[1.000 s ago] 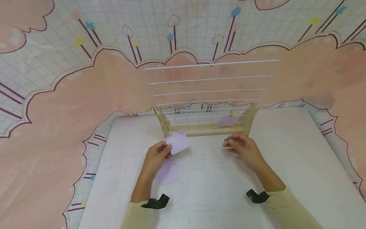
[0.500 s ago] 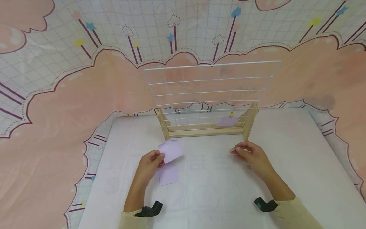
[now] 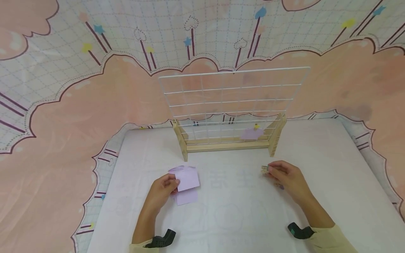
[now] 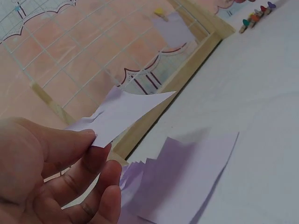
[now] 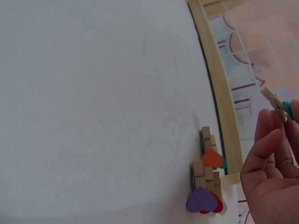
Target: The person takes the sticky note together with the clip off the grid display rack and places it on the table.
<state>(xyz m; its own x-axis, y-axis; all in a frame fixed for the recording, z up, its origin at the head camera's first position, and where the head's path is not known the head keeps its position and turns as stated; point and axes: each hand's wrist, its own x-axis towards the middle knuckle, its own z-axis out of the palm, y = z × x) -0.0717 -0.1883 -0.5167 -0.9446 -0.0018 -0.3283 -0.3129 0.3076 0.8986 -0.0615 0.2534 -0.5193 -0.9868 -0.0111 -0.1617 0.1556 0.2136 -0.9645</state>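
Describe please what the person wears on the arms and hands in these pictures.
Both hands, the left hand and the right hand, are bare: no gloves, rings or watches show. Each forearm ends in a pale yellow sleeve, pushed back above the wrist. Under each wrist sits a small black camera mount; the right one has a teal spot.

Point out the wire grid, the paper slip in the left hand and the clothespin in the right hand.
wire grid (image 3: 232,96), head view, on a middle wire of the white mesh.
paper slip (image 4: 125,113), left wrist view, on the middle of the sheet.
clothespin (image 5: 275,103), right wrist view, on its wooden tip above the fingers.
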